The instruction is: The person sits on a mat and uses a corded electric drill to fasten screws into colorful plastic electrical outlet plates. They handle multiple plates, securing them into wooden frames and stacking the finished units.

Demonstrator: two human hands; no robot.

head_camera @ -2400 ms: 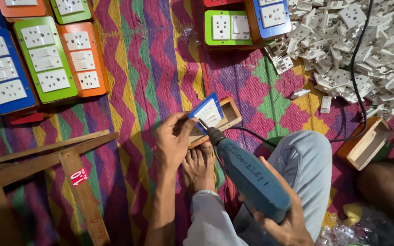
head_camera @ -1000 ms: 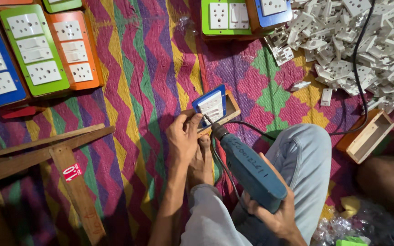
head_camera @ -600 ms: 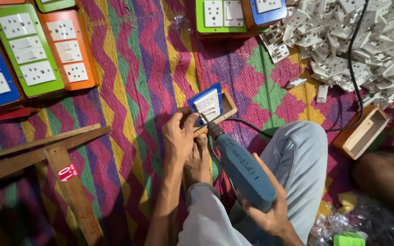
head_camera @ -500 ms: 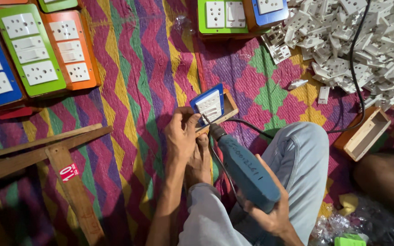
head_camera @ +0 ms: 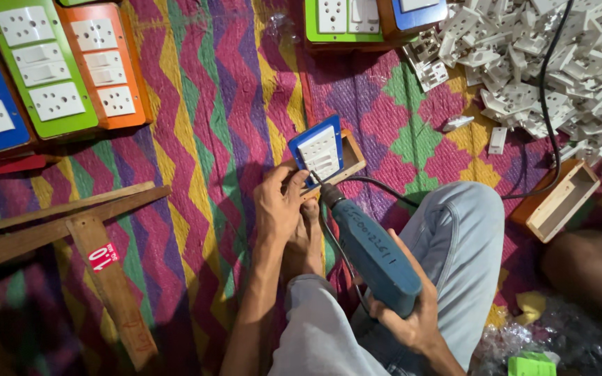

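Little has shifted since the earlier frames: the blue drill (head_camera: 371,254) has stayed angled at the near edge of the blue switch plate (head_camera: 317,150) on its wooden box (head_camera: 351,157), mid-rug, just beyond the bare foot. The left hand (head_camera: 279,207) pinches the box's near corner, fingers (head_camera: 294,186) pressed together; the right hand (head_camera: 416,324) is wrapped around the drill's grip. Fastening the plate looks underway; next calls for steady pressure, bit kept square.

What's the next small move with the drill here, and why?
Probably press the drill tip squarely into the near corner of the blue switch plate and drive there. The right hand grips the drill with its bit at that corner, and the left hand pins the plate on its wooden box.
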